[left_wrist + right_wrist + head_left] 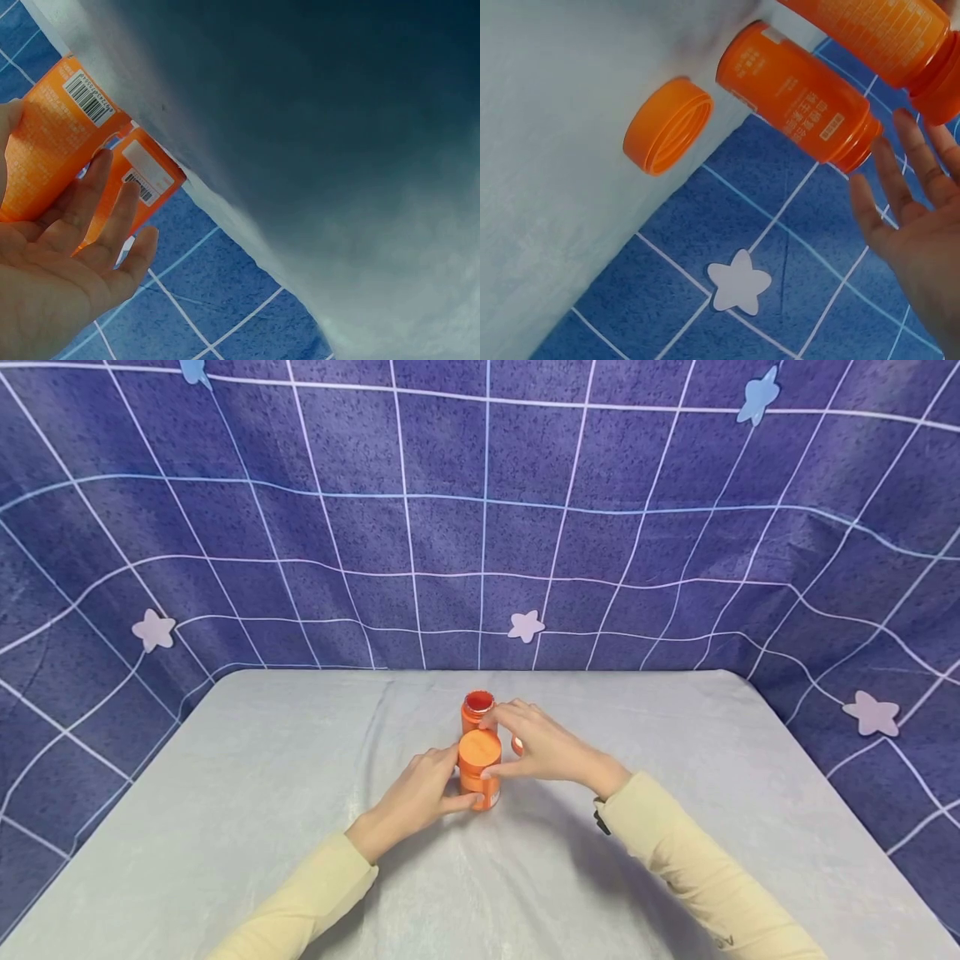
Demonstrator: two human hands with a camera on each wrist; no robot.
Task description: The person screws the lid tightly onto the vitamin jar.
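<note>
A capped orange bottle [480, 787] stands on the table. My left hand [422, 793] holds its body, thumb at the front and fingers round the far side. Thumb and fingers of my right hand [542, 745] are curved about its orange screw cap [480, 747], other fingers spread. Just behind, a second orange bottle [478, 703] stands upright with its mouth uncovered; the right wrist view shows this uncapped bottle [802, 97] near my fingertips. A loose orange cap [667, 124] sits on the table beside it, mostly hidden by my right hand in the head view.
A pale grey cloth covers the table [247, 793], with faint creases. Behind and at both sides hangs a blue curtain [450, 535] with light grid lines and star shapes. Both bottles stand near the table's middle, toward the back edge.
</note>
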